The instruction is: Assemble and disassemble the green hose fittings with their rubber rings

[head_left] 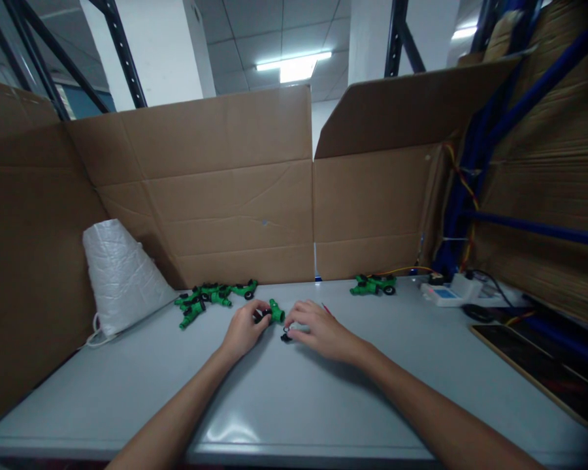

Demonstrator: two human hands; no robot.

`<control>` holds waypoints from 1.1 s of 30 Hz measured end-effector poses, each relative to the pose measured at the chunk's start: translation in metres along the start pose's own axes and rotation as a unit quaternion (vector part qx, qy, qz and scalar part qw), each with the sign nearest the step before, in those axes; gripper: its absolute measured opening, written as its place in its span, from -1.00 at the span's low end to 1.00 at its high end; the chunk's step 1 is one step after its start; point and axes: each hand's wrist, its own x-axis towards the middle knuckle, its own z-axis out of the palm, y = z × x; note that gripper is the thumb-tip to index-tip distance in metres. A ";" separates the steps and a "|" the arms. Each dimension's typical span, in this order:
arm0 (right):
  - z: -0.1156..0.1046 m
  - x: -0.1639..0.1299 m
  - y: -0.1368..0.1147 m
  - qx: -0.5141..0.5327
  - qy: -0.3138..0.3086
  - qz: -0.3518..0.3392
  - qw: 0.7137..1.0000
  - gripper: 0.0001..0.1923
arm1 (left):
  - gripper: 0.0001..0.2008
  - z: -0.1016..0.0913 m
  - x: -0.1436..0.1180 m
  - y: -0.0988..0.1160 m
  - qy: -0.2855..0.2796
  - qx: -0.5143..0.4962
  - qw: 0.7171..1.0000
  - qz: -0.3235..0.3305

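We are pinching a green fitting (275, 313) in our left hand (242, 329) while our right hand (318, 329) is fingering a small black ring (286, 337) on the bench (294, 398), close for joining.

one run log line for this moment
left hand: holds green fitting | right hand: on small black ring | table: green fittings pile

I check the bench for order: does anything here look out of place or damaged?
Nothing looks damaged or spilled. Only a small black ring lies loose on the table by the right hand, apart from the green fitting held by the left hand.
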 end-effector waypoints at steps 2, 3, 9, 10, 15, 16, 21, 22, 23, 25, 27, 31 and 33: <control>0.007 -0.003 -0.003 -0.019 -0.030 -0.012 0.999 -0.83 | -0.82 0.000 0.000 -0.002 0.013 0.009 1.000 -0.010; 0.011 -0.004 -0.004 -0.025 -0.043 -0.016 0.999 -0.80 | -0.82 0.000 0.001 -0.003 0.016 0.013 1.000 -0.014; 0.020 -0.005 -0.004 -0.038 -0.061 -0.009 0.997 -0.82 | -0.84 -0.001 0.001 -0.001 0.015 0.023 0.999 -0.021; 0.020 -0.004 -0.002 -0.039 -0.061 -0.006 0.997 -0.84 | -0.84 -0.001 0.001 -0.001 0.015 0.024 0.999 -0.021; 0.019 -0.001 0.009 -0.048 -0.065 0.005 0.997 -0.91 | -0.84 -0.001 0.001 0.002 0.009 0.018 1.000 -0.015; 0.018 -0.001 0.012 -0.050 -0.067 0.010 0.996 -0.92 | -0.84 -0.001 0.001 0.002 0.007 0.017 1.000 -0.013; 0.012 -0.001 0.016 -0.079 -0.069 0.029 0.994 -0.92 | -0.83 -0.001 0.002 0.004 0.007 0.015 1.000 -0.012; 0.010 -0.001 0.016 -0.091 -0.067 0.033 0.993 -0.91 | -0.83 -0.001 0.002 0.004 0.007 0.015 1.000 -0.012; 0.008 -0.001 0.016 -0.102 -0.066 0.037 0.992 -0.90 | -0.83 -0.001 0.002 0.005 0.007 0.015 1.000 -0.012; 0.005 -0.002 0.017 -0.120 -0.062 0.046 0.990 -0.89 | -0.83 -0.002 0.002 0.005 0.005 0.013 1.000 -0.009; 0.002 -0.003 0.020 -0.133 -0.057 0.053 0.988 -0.88 | -0.83 -0.002 0.001 0.005 -0.001 0.006 1.000 -0.003; 0.000 -0.004 0.028 -0.156 -0.050 0.075 0.984 -0.84 | -0.81 -0.001 0.000 0.008 -0.018 -0.021 1.000 0.011; 0.001 -0.004 0.029 -0.161 -0.046 0.084 0.982 -0.83 | -0.80 -0.001 -0.002 0.011 -0.031 -0.031 0.999 0.016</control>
